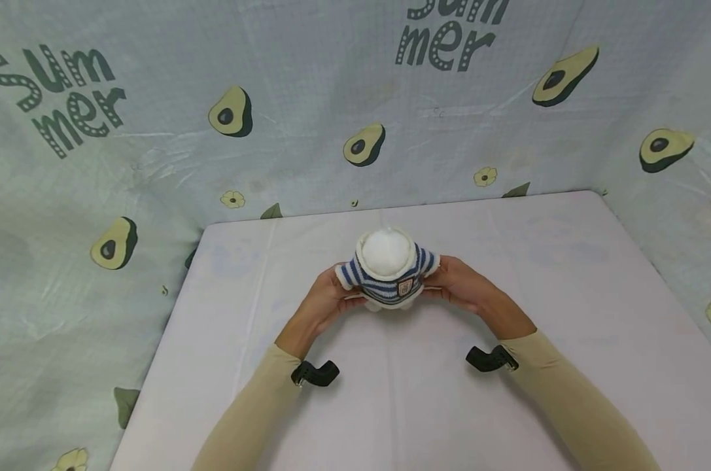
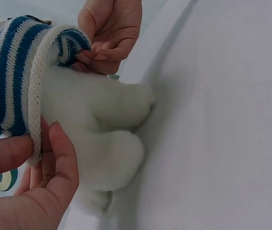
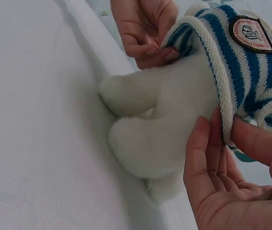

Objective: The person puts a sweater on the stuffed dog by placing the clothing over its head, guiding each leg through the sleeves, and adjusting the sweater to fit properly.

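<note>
A white plush toy [image 1: 386,252] stands on the table, its rounded top showing through the neck of a small blue-and-white striped knit sweater [image 1: 381,286]. The sweater carries a badge-shaped patch [image 3: 252,34] on its front. My left hand [image 1: 326,297] pinches the cream hem [image 2: 36,91] on one side between thumb and fingers. On the opposite side my right hand [image 1: 461,284] pinches the same hem. Both wrist views show the hem held a little away from the fluffy body, with the stubby legs [image 3: 140,146] bare below it. The toy's face is not visible.
A white cloth covers the table [image 1: 390,392]. Behind and beside it hangs a pale curtain [image 1: 308,85] printed with avocados, flowers and lettering. Black curved mounts [image 1: 316,373] sit at both wrists, over beige sleeves [image 1: 249,409].
</note>
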`<control>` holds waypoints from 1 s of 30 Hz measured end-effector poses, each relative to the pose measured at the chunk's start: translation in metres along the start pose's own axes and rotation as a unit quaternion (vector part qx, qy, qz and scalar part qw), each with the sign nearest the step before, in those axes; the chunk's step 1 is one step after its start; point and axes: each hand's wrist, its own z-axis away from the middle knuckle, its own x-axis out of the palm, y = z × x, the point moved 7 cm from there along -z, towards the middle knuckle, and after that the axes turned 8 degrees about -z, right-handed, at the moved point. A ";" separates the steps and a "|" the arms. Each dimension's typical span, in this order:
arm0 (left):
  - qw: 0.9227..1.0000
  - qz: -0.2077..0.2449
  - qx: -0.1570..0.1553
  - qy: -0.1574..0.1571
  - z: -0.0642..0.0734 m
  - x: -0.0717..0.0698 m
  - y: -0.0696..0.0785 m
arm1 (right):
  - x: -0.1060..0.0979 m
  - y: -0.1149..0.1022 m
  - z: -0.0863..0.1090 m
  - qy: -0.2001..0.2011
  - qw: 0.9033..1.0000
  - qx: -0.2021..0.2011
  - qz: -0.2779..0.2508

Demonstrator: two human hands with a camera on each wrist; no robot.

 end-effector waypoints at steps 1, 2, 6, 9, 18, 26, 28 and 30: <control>1.000 -0.004 -0.002 0.003 0.000 0.000 -0.001 | 0.000 0.001 0.000 0.003 1.000 0.000 0.003; 1.000 -0.006 -0.004 0.006 -0.001 0.000 -0.001 | -0.001 0.001 0.000 0.007 1.000 -0.001 0.005; 1.000 -0.019 -0.009 0.017 0.000 0.000 0.000 | -0.004 -0.002 0.000 0.029 0.999 -0.005 0.040; 0.999 -0.042 -0.006 0.021 0.003 0.000 0.005 | -0.008 -0.011 0.004 0.056 0.993 0.002 0.099; 0.992 -0.111 0.021 0.060 0.007 -0.012 0.038 | -0.009 -0.063 0.029 0.177 0.954 -0.004 0.242; 0.965 -0.194 0.152 0.090 0.008 0.006 0.084 | 0.019 -0.069 0.032 0.171 0.941 0.008 0.292; 0.952 -0.233 0.179 0.087 0.008 0.015 0.091 | 0.024 -0.066 0.030 0.169 0.940 0.008 0.298; 0.938 -0.272 0.199 0.082 0.007 0.024 0.096 | 0.027 -0.064 0.028 0.171 0.938 0.005 0.301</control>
